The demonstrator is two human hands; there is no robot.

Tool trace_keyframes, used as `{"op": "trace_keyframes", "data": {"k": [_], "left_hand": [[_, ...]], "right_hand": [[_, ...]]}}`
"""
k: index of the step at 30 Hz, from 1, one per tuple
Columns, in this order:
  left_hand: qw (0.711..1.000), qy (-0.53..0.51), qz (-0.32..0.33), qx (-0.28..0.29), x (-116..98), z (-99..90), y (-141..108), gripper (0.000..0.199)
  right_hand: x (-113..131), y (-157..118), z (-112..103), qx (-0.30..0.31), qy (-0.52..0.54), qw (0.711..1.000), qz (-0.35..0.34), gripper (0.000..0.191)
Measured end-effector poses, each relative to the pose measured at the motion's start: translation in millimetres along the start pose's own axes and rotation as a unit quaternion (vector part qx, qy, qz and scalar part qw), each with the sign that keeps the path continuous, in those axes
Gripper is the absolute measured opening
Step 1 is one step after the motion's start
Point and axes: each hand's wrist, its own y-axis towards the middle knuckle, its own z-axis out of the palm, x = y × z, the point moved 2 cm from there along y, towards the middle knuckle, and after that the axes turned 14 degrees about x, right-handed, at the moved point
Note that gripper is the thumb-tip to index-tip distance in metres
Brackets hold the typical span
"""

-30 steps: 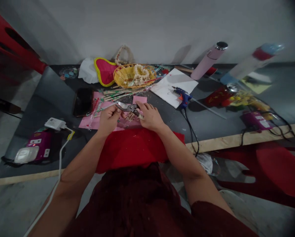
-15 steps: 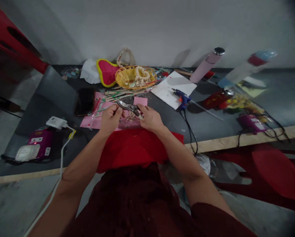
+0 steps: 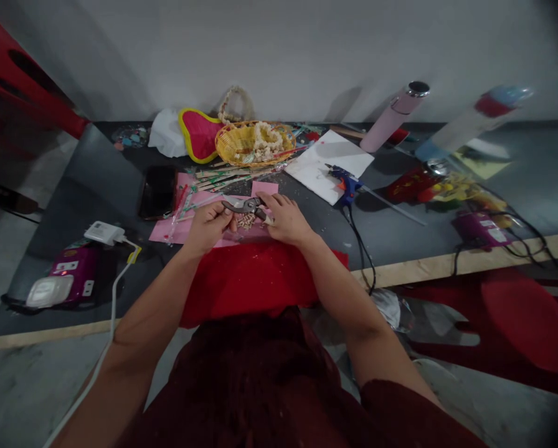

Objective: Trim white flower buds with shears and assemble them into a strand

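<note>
My right hand (image 3: 287, 218) is wrapped round the pale handle of a pair of pruning shears (image 3: 250, 205), whose blades point left. At the blade tips, my left hand (image 3: 208, 225) is closed in a pinch; whatever its fingers hold is too small to make out. Under the shears lies a pile of small pale cut pieces (image 3: 246, 221) on pink paper (image 3: 160, 231). A red cloth (image 3: 255, 280) covers the front edge below my wrists.
Behind my hands are thin sticks (image 3: 218, 179) and a yellow wicker basket (image 3: 230, 146). A phone (image 3: 158, 191) lies left. To the right are a blue glue gun (image 3: 347, 183) on white paper (image 3: 314, 165), a pink bottle (image 3: 391, 121) and a red can (image 3: 407, 185).
The shears' blades look closer together and the tool has turned slightly flatter. Both hands stay in nearly the same place. The view has shifted a little.
</note>
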Motion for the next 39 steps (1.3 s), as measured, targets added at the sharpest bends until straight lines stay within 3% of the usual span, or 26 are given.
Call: {"op": "trace_keyframes", "data": {"k": [8, 13, 17, 21, 23, 26, 31, 36, 39], "left_hand": [[0.998, -0.057, -0.017, -0.018, -0.6, -0.8, 0.3, 0.023], [0.999, -0.04, 0.001, -0.032, 0.1, 1.6, 1.2, 0.022], [0.994, -0.109, 0.002, -0.026, -3.0, -4.3, 0.3, 0.025], [0.979, -0.174, 0.052, -0.092, -11.4, -18.8, 0.1, 0.029], [0.983, -0.144, 0.05, -0.103, -12.0, -20.6, 1.3, 0.028], [0.991, -0.108, 0.031, -0.067, -7.3, -14.1, 3.5, 0.027], [0.997, -0.068, 0.016, -0.043, -0.4, -4.8, 4.0, 0.023], [1.0, 0.01, 0.004, -0.022, -0.6, -0.2, 3.2, 0.018], [0.996, 0.089, 0.009, -0.012, 0.7, 5.2, 1.6, 0.015]], "right_hand": [[8.0, -2.3, -1.9, -0.004, 0.008, 1.0, 0.013, 0.049], [4.4, 0.2, 0.6, -0.017, 0.019, 1.0, 0.009, 0.059], [-7.1, 1.1, -1.0, -0.017, 0.043, 0.999, -0.021, 0.066], [-19.8, -1.5, -6.9, -0.035, 0.038, 0.998, 0.045, 0.063], [-24.2, -2.9, -9.4, -0.043, 0.028, 0.992, 0.114, 0.064], [-27.0, -4.3, -10.1, -0.035, 0.012, 0.981, 0.19, 0.065], [-31.7, -6.8, -5.4, -0.034, 0.007, 0.97, 0.241, 0.064], [-32.2, -8.4, -6.6, -0.078, -0.006, 0.971, 0.225, 0.055], [-19.5, -7.6, -12.7, -0.141, 0.036, 0.981, 0.13, 0.037]]}}
